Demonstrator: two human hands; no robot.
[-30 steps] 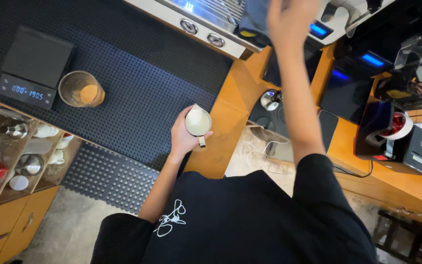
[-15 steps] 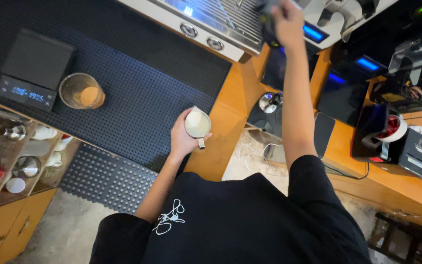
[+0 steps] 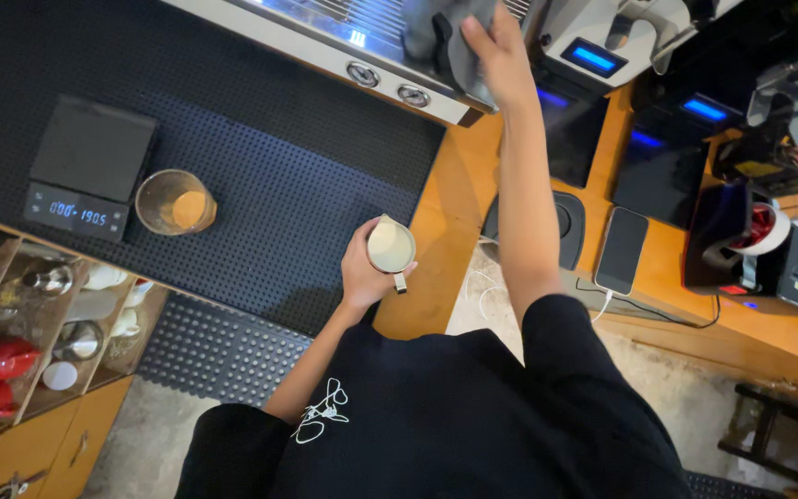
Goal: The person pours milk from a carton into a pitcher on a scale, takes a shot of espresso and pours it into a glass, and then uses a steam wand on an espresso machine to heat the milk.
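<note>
A small metal milk pitcher (image 3: 391, 249), filled with pale milk, is gripped by the left hand (image 3: 362, 274) near the centre of the view, the fingers closed around its body above the edge of the black rubber mat (image 3: 260, 157). At about one o'clock from the pitcher, a grey cloth (image 3: 445, 37) is clasped by the right hand (image 3: 501, 60) against the front of the espresso machine (image 3: 362, 55). At nine o'clock from the pitcher, a glass cup (image 3: 175, 201) with a tan drink is set just beside a black digital scale (image 3: 90, 166). At three o'clock, a phone (image 3: 622, 249) is laid on the wooden counter (image 3: 436, 249).
</note>
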